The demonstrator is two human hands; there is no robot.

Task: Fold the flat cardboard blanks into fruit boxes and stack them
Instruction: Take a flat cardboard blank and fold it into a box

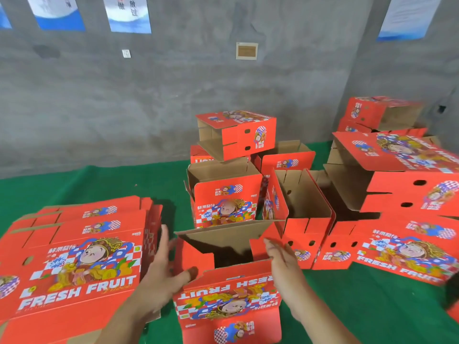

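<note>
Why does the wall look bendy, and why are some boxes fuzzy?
In the head view, the wide-angle lens bows the grey wall and tilts its posters outward; the box far right looks smeared, as does the edge box; soft light throws faint shadows beside the flat blanks.

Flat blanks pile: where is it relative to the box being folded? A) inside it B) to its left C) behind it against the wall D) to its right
B: the pile of flat blanks lies on the green mat left of the half-folded box, beside the left hand.
</note>
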